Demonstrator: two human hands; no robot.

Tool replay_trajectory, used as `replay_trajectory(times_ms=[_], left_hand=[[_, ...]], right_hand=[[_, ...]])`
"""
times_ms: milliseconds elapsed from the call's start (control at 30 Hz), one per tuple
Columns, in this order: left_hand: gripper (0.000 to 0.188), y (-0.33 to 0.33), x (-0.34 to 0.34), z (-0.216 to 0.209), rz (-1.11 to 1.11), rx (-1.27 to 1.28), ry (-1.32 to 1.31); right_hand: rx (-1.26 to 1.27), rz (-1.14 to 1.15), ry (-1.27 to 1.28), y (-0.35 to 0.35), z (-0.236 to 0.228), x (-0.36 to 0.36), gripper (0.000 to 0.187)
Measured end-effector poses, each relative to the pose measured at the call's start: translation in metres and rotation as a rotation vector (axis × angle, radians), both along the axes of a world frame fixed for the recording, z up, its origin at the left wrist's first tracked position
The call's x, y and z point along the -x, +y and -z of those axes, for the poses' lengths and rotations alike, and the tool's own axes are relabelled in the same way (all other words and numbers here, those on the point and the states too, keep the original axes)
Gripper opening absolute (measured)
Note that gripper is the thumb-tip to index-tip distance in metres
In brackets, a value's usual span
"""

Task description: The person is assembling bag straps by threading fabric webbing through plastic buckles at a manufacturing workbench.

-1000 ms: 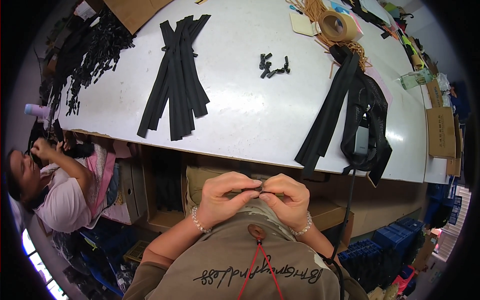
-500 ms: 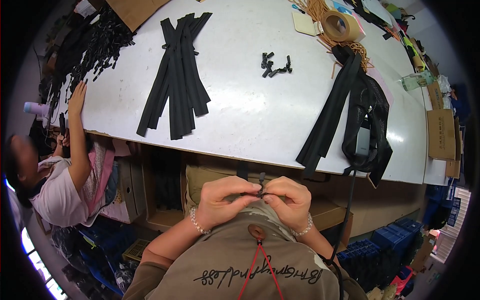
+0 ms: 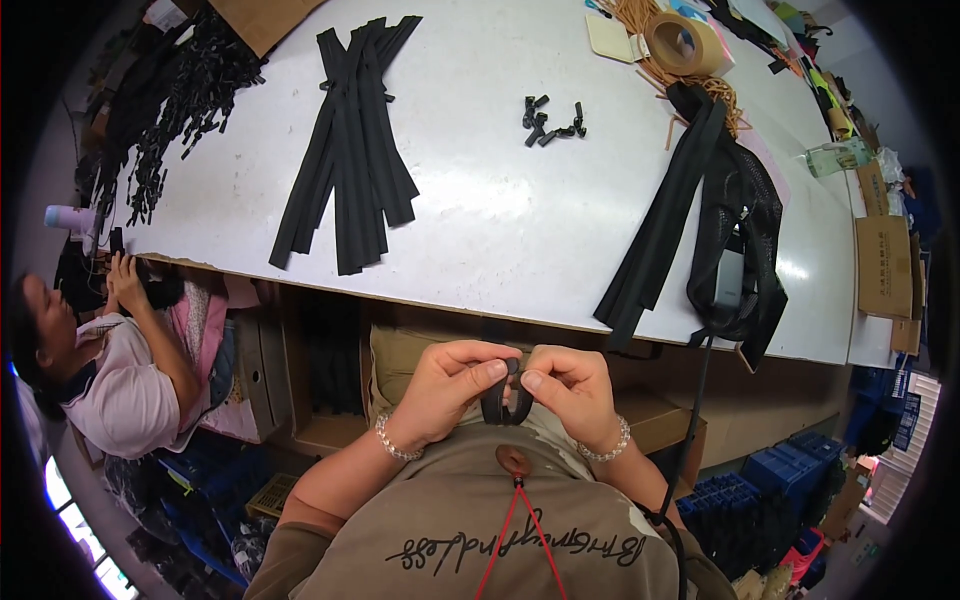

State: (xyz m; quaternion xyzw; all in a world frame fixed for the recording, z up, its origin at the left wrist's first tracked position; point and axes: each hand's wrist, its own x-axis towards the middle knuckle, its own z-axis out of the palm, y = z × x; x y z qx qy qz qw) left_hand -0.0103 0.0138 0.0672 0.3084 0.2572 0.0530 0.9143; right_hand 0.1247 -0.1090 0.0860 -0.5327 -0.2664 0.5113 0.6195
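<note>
Close to my chest, just off the table's near edge, both hands are closed on a black zipper strip (image 3: 493, 408) that bends into a small loop below my fingers. My left hand (image 3: 440, 392) pinches it between thumb and forefinger. On the other side of the loop, my right hand (image 3: 575, 395) pinches with thumb and forefinger too. The fingertips cover the strip's upper part. Beyond, on the white table (image 3: 480, 235), lie a fanned stack of black zipper strips (image 3: 355, 160) and a small scatter of black zipper pulls (image 3: 540, 127).
More black strips (image 3: 660, 220) lie at the right beside black mesh (image 3: 765, 220) with a grey device (image 3: 728, 280). Tape (image 3: 683, 45) and tan cords stand behind. A dark tangle of pieces (image 3: 190, 90) covers the far left, near a seated co-worker (image 3: 130, 370). A black cable (image 3: 688, 440) hangs at my right.
The zipper strip now hangs as a loop below my fingers, and the small tab that stuck up between them no longer shows. The co-worker has drawn an arm back from the dark tangle.
</note>
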Motion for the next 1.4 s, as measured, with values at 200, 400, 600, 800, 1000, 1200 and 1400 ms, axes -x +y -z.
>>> replay_trajectory(times_ms=[200, 400, 600, 800, 1000, 1200, 1400], left_hand=[[0.014, 0.001, -0.002, -0.001, -0.003, 0.061, 0.004], [0.011, 0.004, -0.003, 0.001, 0.022, 0.048, 0.018], [0.009, 0.006, -0.002, 0.003, 0.051, 0.046, 0.017], [0.008, 0.009, -0.003, 0.002, 0.084, 0.031, -0.024], [0.008, 0.010, -0.003, 0.002, 0.080, -0.004, -0.054], [0.010, 0.010, -0.001, -0.002, 0.073, -0.181, -0.041], [0.014, 0.010, -0.006, -0.012, -0.006, -0.621, -0.012]], right_hand=[[0.015, 0.006, 0.210, 0.004, -0.001, 0.000, 0.012], [-0.006, -0.051, 0.262, 0.005, 0.011, -0.001, 0.013], [0.027, -0.103, 0.215, 0.007, 0.002, -0.006, 0.013], [0.121, -0.053, 0.187, 0.008, -0.002, -0.003, 0.015], [0.068, 0.032, -0.043, 0.007, -0.002, 0.004, 0.016], [0.092, 0.088, -0.035, 0.000, 0.008, 0.009, 0.014], [0.154, 0.156, 0.023, 0.001, 0.001, 0.009, 0.008]])
